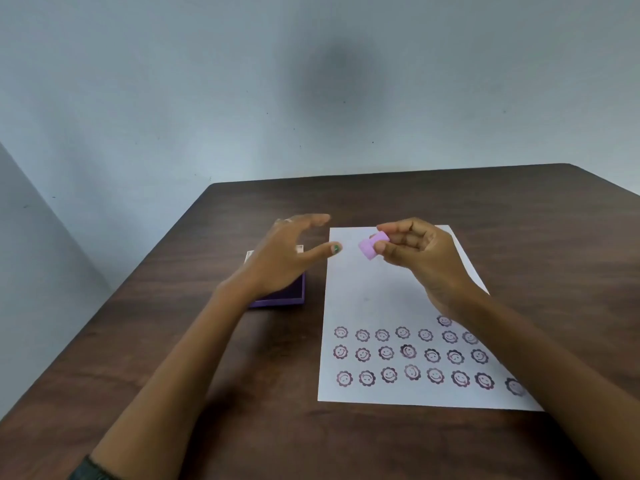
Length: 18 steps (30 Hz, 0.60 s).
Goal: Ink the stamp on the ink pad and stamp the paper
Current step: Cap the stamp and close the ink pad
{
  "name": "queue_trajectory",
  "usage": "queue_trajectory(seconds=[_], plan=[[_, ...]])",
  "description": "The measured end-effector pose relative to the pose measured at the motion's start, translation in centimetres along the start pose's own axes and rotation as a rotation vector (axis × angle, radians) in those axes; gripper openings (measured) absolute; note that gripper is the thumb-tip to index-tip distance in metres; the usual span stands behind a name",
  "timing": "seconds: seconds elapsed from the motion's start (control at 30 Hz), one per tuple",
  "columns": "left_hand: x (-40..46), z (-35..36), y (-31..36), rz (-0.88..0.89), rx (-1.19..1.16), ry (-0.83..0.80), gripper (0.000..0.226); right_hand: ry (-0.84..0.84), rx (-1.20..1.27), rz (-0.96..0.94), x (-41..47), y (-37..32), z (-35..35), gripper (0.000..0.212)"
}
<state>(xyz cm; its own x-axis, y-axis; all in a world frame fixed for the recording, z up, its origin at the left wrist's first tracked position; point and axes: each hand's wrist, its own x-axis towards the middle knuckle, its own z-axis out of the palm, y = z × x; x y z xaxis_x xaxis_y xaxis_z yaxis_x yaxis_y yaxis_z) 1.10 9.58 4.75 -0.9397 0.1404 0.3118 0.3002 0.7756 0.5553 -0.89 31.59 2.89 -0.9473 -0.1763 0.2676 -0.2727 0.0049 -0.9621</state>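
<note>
A small pink stamp (372, 245) is pinched in my right hand (417, 252), held in the air above the upper part of the white paper (377, 292). Its round end points left toward my left hand. The paper's lower half carries several rows of purple smiley-flower prints (408, 353). My left hand (284, 258) hovers with fingers spread, holding nothing, over the purple ink pad (280, 299), which lies left of the paper and is mostly hidden under that hand. A small gap separates my left fingertips from the stamp.
Everything rests on a dark brown wooden table (536, 244). Its far edge meets a pale grey wall (311, 98). Bare tabletop lies to the right of the paper and in front of it.
</note>
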Motion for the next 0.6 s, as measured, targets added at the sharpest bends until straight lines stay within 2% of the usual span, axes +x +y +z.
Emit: queue_trajectory(seconds=[0.13,0.3,0.43,0.6], plan=[[-1.9,-2.9,-4.2,-0.161,0.097,-0.060,0.083,-0.022,-0.040,0.051,0.1,0.7,0.0,0.026],[-4.1,-4.4,-8.1,-0.393,-0.125,-0.108,0.092,-0.050,-0.070,0.087,0.0,1.0,-0.3,0.026],[-3.9,-4.8,-8.8,-0.405,-0.077,-0.155,0.100,-0.052,-0.097,0.053,-0.2,0.8,0.2,0.025],[-3.9,-5.0,-8.4,-0.388,0.094,-0.292,0.114,-0.104,-0.277,-0.064,0.2,0.2,2.6,0.020]])
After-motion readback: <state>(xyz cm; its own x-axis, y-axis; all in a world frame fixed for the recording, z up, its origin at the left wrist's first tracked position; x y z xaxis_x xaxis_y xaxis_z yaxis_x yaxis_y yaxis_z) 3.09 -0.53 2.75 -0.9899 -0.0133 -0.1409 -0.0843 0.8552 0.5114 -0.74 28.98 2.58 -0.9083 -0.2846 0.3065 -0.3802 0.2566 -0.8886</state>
